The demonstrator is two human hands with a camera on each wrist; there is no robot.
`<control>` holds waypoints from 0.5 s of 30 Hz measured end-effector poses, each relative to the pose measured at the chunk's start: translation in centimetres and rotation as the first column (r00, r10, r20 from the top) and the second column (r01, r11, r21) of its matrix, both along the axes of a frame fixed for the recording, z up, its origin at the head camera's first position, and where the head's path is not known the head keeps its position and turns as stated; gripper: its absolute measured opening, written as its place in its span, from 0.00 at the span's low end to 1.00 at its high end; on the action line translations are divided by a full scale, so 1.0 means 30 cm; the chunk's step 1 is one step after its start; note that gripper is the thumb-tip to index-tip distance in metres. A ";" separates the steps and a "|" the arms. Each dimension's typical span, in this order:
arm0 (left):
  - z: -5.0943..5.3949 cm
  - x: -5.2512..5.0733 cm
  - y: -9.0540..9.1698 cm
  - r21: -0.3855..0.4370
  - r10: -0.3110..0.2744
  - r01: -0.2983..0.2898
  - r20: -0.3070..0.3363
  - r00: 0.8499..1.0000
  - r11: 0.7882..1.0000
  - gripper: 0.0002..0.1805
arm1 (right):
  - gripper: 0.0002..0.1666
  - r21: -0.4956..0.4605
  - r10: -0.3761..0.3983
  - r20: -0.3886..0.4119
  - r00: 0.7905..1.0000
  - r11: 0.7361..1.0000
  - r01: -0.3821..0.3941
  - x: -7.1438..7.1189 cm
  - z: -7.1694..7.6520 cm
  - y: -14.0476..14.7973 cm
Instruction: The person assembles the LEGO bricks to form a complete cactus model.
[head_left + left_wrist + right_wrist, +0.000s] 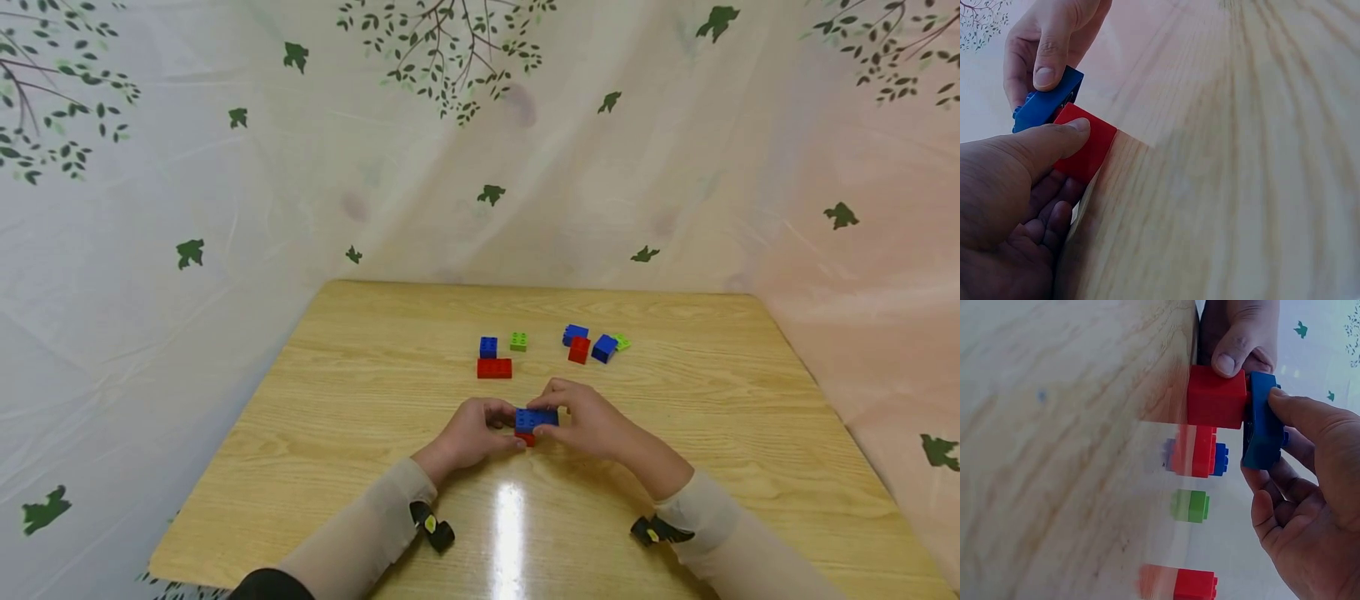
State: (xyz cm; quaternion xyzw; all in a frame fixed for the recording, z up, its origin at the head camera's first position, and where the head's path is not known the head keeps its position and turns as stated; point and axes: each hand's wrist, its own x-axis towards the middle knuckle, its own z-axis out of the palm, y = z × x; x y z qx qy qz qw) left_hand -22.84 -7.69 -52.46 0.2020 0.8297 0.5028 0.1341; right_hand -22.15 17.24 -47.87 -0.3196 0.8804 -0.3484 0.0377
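Near the middle of the table, the left hand [474,432] pinches a red toy building brick [526,440] that stands on the wood. In the left wrist view its thumb lies along the side of the red brick [1094,150]. From the right, the right hand [588,418] grips a longer blue brick [536,419] between thumb and fingers. One end of the blue brick [1264,425] lies over the red brick's [1216,397] studded top, and the rest juts out rightward. It looks slightly tilted; I cannot tell whether the two are joined.
Beyond the hands lie a long red brick [495,368], a blue brick [488,346] behind it and a green brick [518,341]. Farther right is a cluster: a blue brick [576,333], a red one [578,350], another blue one [604,348] and a green one [622,342].
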 end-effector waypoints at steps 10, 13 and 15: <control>0.001 0.001 0.000 0.007 0.000 0.000 0.010 1.000 1.000 0.17 | 0.17 0.027 -0.014 -0.038 0.999 1.000 0.015 0.013 0.002 -0.015; 0.001 0.000 -0.001 0.004 -0.004 0.004 0.006 1.000 1.000 0.17 | 0.16 0.034 -0.018 -0.046 0.999 0.999 0.019 0.012 0.000 -0.018; -0.001 -0.001 -0.001 0.004 -0.003 0.003 0.007 1.000 1.000 0.17 | 0.16 0.036 -0.020 -0.046 0.999 0.999 0.021 0.011 -0.003 -0.019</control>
